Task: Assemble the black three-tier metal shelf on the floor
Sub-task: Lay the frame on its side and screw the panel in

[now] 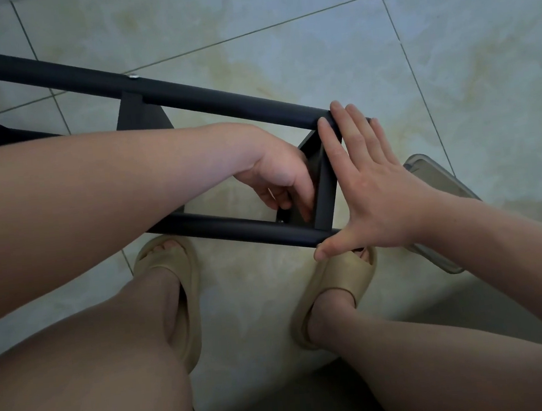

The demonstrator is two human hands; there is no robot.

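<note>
The black shelf frame [220, 104] lies on the glossy marbled tile floor [280, 38], with two round matte tubes joined by a flat plate [324, 187]. The right hand [371, 192] is spread flat, fingers on the far tube end and thumb on the near one. The left hand [280, 174] curls its fingers against the plate; whether it pinches anything cannot be told.

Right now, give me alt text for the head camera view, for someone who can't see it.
A person's right hand, fingers straight, rests across the end of a black tubular metal shelf frame on a pale tiled floor, while the left hand reaches inside beside the black crosspiece.
</note>
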